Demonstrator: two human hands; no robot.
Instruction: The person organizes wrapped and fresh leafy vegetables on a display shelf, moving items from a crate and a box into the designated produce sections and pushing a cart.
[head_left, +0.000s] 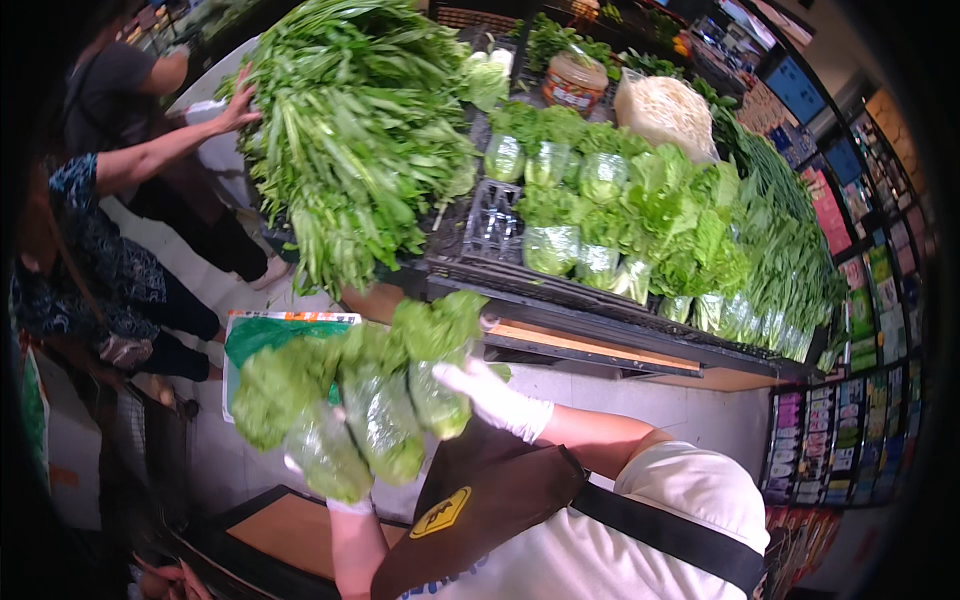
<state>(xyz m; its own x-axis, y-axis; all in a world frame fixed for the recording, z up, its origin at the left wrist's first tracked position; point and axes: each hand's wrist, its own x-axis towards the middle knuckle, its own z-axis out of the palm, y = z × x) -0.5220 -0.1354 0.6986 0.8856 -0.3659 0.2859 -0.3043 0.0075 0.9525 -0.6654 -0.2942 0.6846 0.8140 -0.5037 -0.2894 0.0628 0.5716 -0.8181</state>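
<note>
Three bunches of leafy lettuce in clear wrap are held side by side in front of my apron: a left bunch (326, 454), a middle bunch (382, 420) and a right bunch (439, 401). My right hand (491, 397), in a white glove, grips the right bunch from its outer side. Under the left bunch is my left hand (350, 506), also gloved and mostly hidden. It supports the left and middle bunches from below and behind. The lettuce leaves fan away from me, slightly blurred.
A white box (292, 319) with green plastic stands on the floor beyond the lettuce. Loose greens (352, 142) are heaped on the stand. Beside them, a black crate (491, 217) and wrapped lettuces (551, 244) line the display. A person's hand (238, 105) touches the heap.
</note>
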